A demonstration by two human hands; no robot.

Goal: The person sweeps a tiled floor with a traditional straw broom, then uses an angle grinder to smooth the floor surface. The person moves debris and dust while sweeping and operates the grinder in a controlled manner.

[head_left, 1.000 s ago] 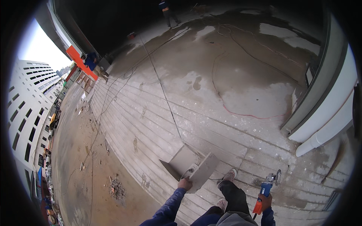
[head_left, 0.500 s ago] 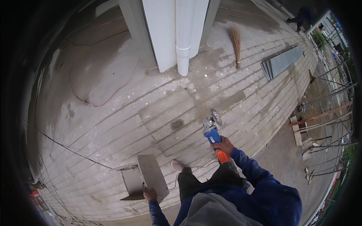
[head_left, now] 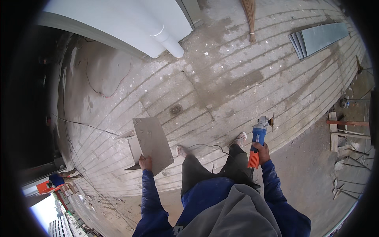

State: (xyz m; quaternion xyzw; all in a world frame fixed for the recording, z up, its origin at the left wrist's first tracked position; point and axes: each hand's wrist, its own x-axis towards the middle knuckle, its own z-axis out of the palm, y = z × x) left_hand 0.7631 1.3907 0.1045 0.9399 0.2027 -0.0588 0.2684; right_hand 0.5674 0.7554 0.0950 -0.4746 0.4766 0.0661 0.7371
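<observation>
My right hand (head_left: 262,153) is wrapped round the body of an angle grinder (head_left: 259,134), blue with an orange rear end. Its disc (head_left: 271,122) is seen nearly edge-on and points away from me, apart from any surface. Fingers of my left hand (head_left: 145,162) are closed on the left edge of a flat grey rectangular panel (head_left: 153,142), which stands tilted. Behind and left of it shows another grey piece (head_left: 134,145), partly covered by the panel; I cannot tell whether the two are joined. A dark cord (head_left: 213,145) runs past my feet.
A stack of grey slabs (head_left: 323,37) lies far right, and a straw broom (head_left: 249,19) beyond. A white pipe (head_left: 167,41) runs down a white column. Wooden boards (head_left: 333,132) and metal frames stand at right. A person (head_left: 57,179) is at far left. Grooved concrete steps cross the ground.
The head view has shifted and turned. My right hand has carried the grinder to the right, and its disc has turned edge-on. The left hand still grips the panel, now showing more of its face.
</observation>
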